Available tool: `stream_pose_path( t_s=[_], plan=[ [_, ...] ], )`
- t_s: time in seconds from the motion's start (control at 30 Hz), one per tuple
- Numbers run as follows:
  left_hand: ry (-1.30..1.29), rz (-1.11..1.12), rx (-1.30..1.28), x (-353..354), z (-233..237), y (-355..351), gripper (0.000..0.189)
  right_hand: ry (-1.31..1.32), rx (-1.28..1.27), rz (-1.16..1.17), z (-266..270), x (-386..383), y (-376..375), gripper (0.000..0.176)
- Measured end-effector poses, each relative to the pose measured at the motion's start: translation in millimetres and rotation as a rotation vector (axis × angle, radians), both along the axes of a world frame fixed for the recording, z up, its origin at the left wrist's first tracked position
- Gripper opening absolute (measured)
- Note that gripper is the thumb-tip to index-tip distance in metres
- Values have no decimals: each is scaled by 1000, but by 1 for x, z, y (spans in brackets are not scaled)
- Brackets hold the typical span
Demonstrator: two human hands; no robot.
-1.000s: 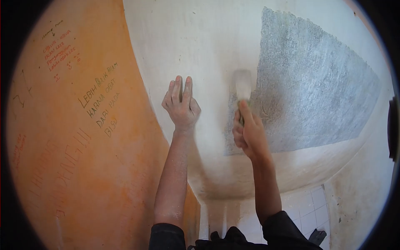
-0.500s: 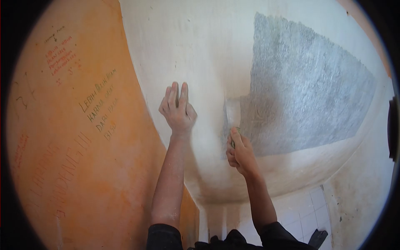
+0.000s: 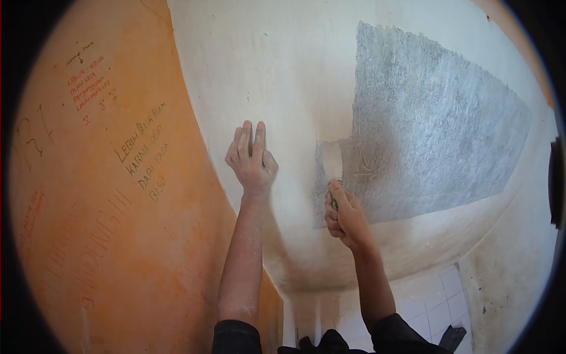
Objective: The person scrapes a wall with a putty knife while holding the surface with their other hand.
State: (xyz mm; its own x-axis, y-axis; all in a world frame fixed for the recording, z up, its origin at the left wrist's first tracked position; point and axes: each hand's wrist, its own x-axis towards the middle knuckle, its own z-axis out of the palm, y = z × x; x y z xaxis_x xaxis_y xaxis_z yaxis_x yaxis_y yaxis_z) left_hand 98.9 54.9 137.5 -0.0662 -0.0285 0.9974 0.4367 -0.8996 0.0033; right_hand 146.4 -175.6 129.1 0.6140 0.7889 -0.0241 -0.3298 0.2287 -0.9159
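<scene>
My left hand [image 3: 252, 162] rests on the pale painted wall [image 3: 283, 82] with its fingers stretched upward and partly spread; I see nothing in it. To its right, my right hand [image 3: 345, 217] is wrapped round the handle of a scraper [image 3: 332, 158]. The scraper's broad, pale blade points up and lies against the wall at the left side of a bare grey patch [image 3: 436, 124]. This patch has a rough surface and an uneven upper edge. Most of the scraper's handle is hidden by my fingers.
An orange wall [image 3: 135, 248] with handwritten red and dark lettering meets the pale wall at a corner on the left. White floor tiles [image 3: 433, 304] show below, with a dark object [image 3: 453, 338] on them. A dark edge [image 3: 556, 183] stands at the far right.
My right hand and the scraper have shifted slightly right and down along the grey patch's left edge. My left hand stays at nearly the same place on the wall.
</scene>
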Motion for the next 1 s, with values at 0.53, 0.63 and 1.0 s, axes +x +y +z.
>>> stream_pose_path(
  t_s=[0.53,0.63,1.0],
  plan=[
    [-16,-1,10,2,2,2,62,46,-26,-12,-9,0,4,41],
    [-1,6,14,1,-1,4,62,-131,85,-117,40,-1,16,41],
    [-2,-5,-7,2,-4,-4,61,1,33,-46,15,2,1,40]
  ],
)
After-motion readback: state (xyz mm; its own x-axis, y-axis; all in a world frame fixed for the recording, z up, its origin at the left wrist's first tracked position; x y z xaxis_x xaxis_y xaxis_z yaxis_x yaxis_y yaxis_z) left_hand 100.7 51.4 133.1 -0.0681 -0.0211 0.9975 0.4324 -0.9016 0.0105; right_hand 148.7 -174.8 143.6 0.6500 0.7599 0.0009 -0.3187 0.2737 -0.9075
